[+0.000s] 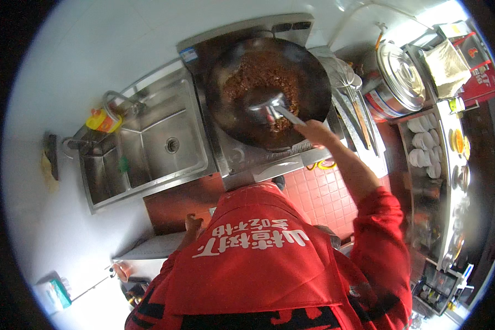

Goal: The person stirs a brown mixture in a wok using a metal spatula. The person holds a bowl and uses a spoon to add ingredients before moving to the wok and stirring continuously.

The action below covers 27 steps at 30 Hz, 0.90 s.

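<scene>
A large dark wok [313, 74] sits on a steel stove [239, 159] in front of me. Reddish-brown minced food [264, 74] is spread over the wok's bottom and far side. My right hand [317, 133] grips the handle of a metal wok ladle [272, 103] above the near right rim. The ladle's shiny bowl is down inside the wok, against the food. My left hand [194, 222] hangs low beside my red apron [251, 272], away from the stove. Its fingers look partly curled, and it is too small and dim to tell more.
Left of the stove is a steel double sink [161, 161] with a faucet [136, 106] and a yellow bottle [103, 120]. Strainers [342, 72] lie to the right. Beyond stand a lidded steel pot [396, 78] and a shelf with stacked white bowls [425, 144].
</scene>
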Available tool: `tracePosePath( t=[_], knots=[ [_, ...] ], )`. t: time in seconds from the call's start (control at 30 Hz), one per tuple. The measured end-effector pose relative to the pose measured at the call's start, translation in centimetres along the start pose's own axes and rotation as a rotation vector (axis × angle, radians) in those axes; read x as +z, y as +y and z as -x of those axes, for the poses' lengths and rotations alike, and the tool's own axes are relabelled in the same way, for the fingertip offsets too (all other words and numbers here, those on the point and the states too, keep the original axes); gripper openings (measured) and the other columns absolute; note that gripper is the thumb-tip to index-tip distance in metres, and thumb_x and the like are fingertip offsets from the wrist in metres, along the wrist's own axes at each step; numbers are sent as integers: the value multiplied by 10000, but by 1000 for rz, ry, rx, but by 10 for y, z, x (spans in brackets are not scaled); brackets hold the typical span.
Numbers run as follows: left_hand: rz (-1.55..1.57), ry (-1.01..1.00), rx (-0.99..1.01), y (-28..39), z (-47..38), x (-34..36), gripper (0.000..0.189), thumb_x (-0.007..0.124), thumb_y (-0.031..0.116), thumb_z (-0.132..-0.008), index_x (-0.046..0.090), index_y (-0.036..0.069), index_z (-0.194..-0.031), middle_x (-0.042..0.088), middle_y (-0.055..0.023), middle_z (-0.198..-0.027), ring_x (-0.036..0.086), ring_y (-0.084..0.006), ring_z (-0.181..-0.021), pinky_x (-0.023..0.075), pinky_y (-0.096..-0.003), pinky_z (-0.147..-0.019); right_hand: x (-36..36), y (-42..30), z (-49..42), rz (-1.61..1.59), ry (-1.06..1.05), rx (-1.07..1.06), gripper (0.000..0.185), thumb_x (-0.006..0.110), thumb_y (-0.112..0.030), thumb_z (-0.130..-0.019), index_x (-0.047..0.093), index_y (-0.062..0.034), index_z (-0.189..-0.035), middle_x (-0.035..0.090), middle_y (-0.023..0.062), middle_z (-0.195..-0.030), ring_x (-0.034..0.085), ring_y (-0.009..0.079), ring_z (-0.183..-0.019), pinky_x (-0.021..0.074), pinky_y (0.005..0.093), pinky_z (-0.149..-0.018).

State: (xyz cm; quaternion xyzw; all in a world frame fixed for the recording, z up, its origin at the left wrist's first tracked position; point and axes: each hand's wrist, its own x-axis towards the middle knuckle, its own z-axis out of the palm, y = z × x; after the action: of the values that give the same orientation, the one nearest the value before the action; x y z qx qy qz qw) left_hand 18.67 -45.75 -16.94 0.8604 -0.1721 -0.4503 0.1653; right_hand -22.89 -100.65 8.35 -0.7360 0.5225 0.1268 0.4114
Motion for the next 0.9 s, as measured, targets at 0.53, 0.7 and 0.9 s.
tracePosePath(
  t=[0.53, 0.7, 0.9],
  knots=[
    [-69, 136, -24, -69, 39, 38, 579, 744, 249, -735, 480, 46, -1209, 604, -150, -1121, 606, -306, -1008, 504, -407, -876, -2, -12, -13, -408, 13, 83, 573, 547, -514, -932, 559, 8, -699, 436, 77, -498, 513, 219, -419, 397, 404, -380],
    [0, 158, -47, -49, 40, 31, 599, 756, 248, -713, 491, 44, -1210, 606, -158, -1122, 605, -313, -1019, 502, -409, -880, -54, 30, -6, 280, 217, 42, 656, 480, -607, -904, 707, 9, -910, 687, 235, -819, 677, 397, -856, 515, 483, -746],
    [57, 187, -76, -51, 39, 29, 624, 770, 247, -687, 504, 41, -1212, 608, -167, -1125, 602, -322, -1032, 499, -411, -884, -2, -23, -33, -655, 131, 292, 565, 491, -591, -935, 592, -35, -958, 528, 99, -562, 549, 259, -521, 422, 444, -486]
  ],
)
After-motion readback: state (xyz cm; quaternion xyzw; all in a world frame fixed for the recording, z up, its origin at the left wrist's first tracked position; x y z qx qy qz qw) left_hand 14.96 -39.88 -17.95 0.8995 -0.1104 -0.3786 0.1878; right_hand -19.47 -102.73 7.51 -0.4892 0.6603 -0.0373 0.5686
